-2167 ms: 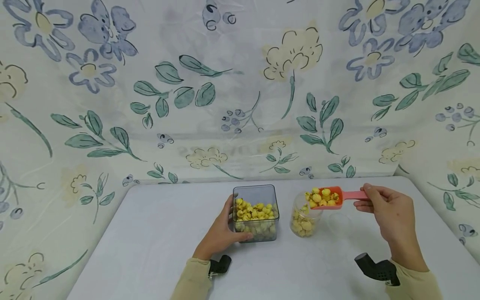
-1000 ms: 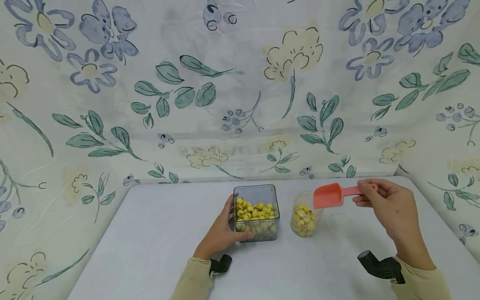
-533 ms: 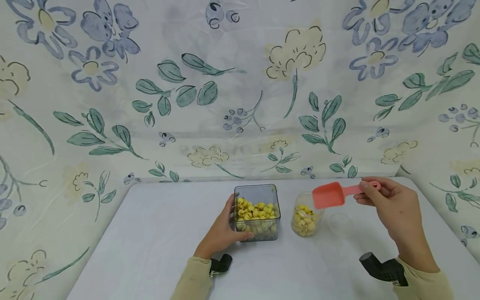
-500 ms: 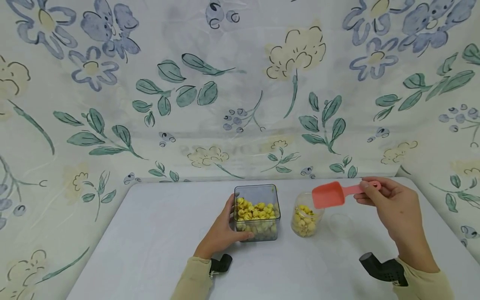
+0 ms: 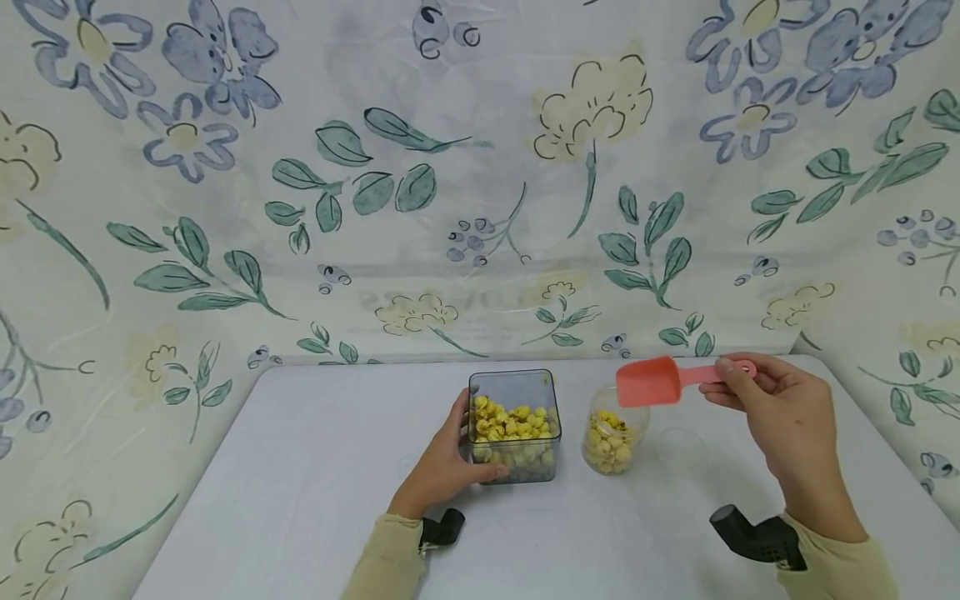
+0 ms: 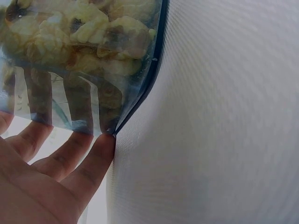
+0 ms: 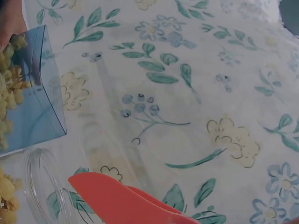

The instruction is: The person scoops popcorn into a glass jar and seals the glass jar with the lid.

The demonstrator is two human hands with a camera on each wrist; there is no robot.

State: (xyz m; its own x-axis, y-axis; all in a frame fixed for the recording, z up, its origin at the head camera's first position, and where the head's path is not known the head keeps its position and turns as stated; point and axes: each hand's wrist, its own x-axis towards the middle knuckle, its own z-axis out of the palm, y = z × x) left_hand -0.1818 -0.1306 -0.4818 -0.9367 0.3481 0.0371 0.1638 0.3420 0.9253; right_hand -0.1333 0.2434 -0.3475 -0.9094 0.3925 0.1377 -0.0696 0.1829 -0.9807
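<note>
While the left hand (image 5: pixel 442 467) wraps around the near left side of the square clear container (image 5: pixel 513 425), its fingers (image 6: pixel 70 154) press flat against the wall, as the left wrist view shows through the tinted plastic. The container stands upright on the pale bench (image 5: pixel 300 467) and holds a heap of yellow puffed pieces (image 5: pixel 510 421) that reaches roughly halfway up. Just to its right, apart from it by a small gap, stands a round clear jar (image 5: pixel 611 437), open at the top and partly filled with the same yellow pieces.

The right hand (image 5: pixel 780 412) pinches the handle of a coral-red scoop (image 5: pixel 648 382) between thumb and curled fingers. The scoop hangs in the air above the jar's mouth, its bowl pointing left and turned so that its red underside faces the head camera; no pieces show in it. In the right wrist view the scoop's bowl (image 7: pixel 117 198) lies above the jar's rim (image 7: pixel 37 186), with the container's corner (image 7: pixel 42 88) to the left.

A faint round clear lid (image 5: pixel 678 446) lies flat on the bench just right of the jar, below the scoop's handle. A floral cloth (image 5: pixel 480 183) with blue flowers and green leaves hangs behind the bench and along both sides. Beige sleeves cover both forearms, each carrying a black wrist mount (image 5: pixel 753 537).
</note>
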